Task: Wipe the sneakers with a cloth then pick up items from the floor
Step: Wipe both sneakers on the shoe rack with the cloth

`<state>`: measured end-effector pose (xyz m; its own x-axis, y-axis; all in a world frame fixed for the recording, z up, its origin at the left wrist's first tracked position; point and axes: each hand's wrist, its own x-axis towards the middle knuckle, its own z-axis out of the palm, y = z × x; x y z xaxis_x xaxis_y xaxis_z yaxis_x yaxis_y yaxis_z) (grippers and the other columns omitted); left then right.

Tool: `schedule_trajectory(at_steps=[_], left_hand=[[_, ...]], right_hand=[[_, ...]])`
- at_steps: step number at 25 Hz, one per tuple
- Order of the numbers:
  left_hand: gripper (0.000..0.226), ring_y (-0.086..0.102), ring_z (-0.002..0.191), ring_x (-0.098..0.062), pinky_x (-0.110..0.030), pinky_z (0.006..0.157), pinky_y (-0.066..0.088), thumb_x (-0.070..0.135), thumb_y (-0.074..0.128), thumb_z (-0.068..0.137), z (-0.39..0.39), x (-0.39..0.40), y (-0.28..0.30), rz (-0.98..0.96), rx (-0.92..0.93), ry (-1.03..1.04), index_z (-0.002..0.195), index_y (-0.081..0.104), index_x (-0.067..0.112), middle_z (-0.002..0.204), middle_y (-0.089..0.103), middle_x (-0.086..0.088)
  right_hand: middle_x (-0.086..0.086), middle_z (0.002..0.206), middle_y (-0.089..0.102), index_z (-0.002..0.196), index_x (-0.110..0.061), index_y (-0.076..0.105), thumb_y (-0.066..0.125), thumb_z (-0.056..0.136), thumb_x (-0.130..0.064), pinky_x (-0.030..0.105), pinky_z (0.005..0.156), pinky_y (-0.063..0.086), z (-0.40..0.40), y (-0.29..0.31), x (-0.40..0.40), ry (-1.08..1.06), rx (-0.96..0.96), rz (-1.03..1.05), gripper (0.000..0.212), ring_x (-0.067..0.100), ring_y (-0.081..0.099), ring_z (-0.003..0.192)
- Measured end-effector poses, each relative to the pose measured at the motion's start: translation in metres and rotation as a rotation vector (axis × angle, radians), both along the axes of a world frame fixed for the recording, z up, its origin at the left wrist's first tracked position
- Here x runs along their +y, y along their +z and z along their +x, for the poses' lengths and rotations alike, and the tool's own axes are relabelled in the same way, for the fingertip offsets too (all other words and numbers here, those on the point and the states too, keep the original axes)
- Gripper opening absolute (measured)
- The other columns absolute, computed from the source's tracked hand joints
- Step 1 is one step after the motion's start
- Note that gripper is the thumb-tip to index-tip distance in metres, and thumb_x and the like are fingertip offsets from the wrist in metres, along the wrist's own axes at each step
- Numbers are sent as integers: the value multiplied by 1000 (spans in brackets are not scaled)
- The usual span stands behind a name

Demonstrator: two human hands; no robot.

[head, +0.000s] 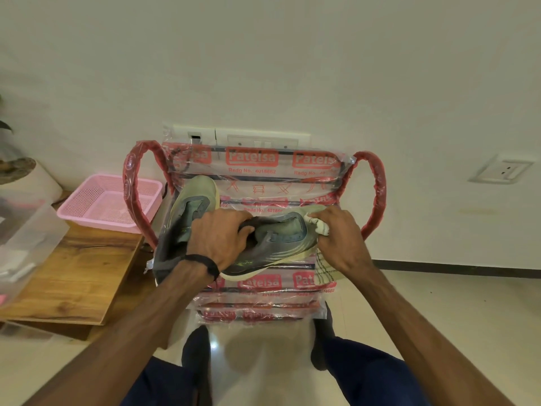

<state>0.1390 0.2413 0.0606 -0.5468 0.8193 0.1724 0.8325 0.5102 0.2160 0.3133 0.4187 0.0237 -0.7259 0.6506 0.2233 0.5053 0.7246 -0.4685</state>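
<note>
Sneaker grey-green, soft mesh with a pale rubber sole (275, 247), sits at frame centre on the plastic-wrapped chair (263, 183). My left hand (218, 238) grips its collar; my right hand (341, 241) pinches the pale cloth (319, 225) against its toe. Light, flexible, best held by the collar.

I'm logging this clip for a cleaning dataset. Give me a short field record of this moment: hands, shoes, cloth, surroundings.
left hand: grips the near sneaker at its opening
right hand: presses a bunched cloth against that sneaker's toe end
second sneaker: lies to the left, untouched
support: plastic-wrapped chair seat with red arms
nearby: pink basket on a wooden table
stage: wiping under way
</note>
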Motion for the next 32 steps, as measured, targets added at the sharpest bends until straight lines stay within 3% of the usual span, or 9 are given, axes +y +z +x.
schedule_trajectory(at_steps=[3, 7, 10, 13, 17, 20, 24, 28, 32], left_hand=[[18, 63, 96, -23, -41, 65, 56, 33, 64, 95, 8, 5, 12, 197, 147, -74, 109, 72, 28, 100, 72, 5], [31, 62, 100, -29, -41, 65, 57, 22, 76, 86, 13, 14, 6, 252, 420, -194, 116, 70, 16, 114, 69, -5], [45, 61, 103, -31, -46, 70, 59, 26, 81, 82, 15, 1, -35, 212, 381, -271, 123, 66, 14, 120, 67, -9], [53, 59, 110, -32, -51, 83, 54, 20, 81, 83, 13, -17, -72, 220, 325, -295, 132, 63, 16, 126, 65, -8], [52, 56, 113, -32, -48, 88, 52, 11, 78, 82, 14, -18, -82, 357, 234, -285, 131, 64, 14, 126, 63, -9], [44, 54, 111, -31, -47, 91, 54, 10, 67, 84, 15, -15, -82, 467, 150, -201, 128, 65, 9, 120, 62, -15], [29, 56, 101, -31, -47, 84, 56, 13, 45, 94, 18, -4, -75, 614, 102, -151, 109, 68, 3, 109, 66, -15], [24, 55, 92, -35, -42, 84, 49, 5, 46, 95, 20, 10, -50, 754, 153, -122, 102, 69, 4, 106, 65, -13], [11, 48, 100, -30, -38, 86, 43, 11, 49, 99, 17, 23, -54, 794, 246, -113, 107, 56, 14, 115, 56, -6]], right_hand=[[3, 118, 66, 120, -20, 70, 67, 93, -20, 36, 92, 48, 3, 19, 1, -45, 118, -17, 28, 22, 57, 106], [2, 123, 65, 123, -21, 69, 68, 93, -21, 31, 95, 46, -11, 29, 11, -128, 137, 33, 30, 21, 57, 111], [2, 122, 62, 125, -20, 68, 67, 89, -6, 27, 96, 42, -17, 19, 1, -104, 47, 13, 39, 19, 52, 111], [1, 123, 60, 127, -16, 66, 66, 82, 1, 36, 98, 47, -11, 0, -14, -67, 6, 36, 48, 18, 46, 110], [3, 126, 60, 130, -14, 64, 67, 78, 3, 43, 96, 49, -10, -11, -25, -107, 34, 74, 54, 22, 45, 113], [4, 125, 60, 130, -13, 64, 65, 78, 4, 44, 94, 50, -8, -16, -28, -91, 53, 104, 54, 23, 46, 113], [6, 124, 62, 129, -12, 65, 66, 82, 4, 39, 93, 49, -10, -9, -25, -93, 82, 126, 50, 25, 48, 111], [5, 121, 62, 129, -13, 66, 66, 88, -3, 19, 86, 36, -13, 8, -22, -105, 191, 158, 42, 22, 49, 108], [3, 123, 60, 129, -15, 65, 64, 88, -4, 23, 87, 40, -21, 26, -9, -119, 271, 201, 42, 20, 48, 109]])
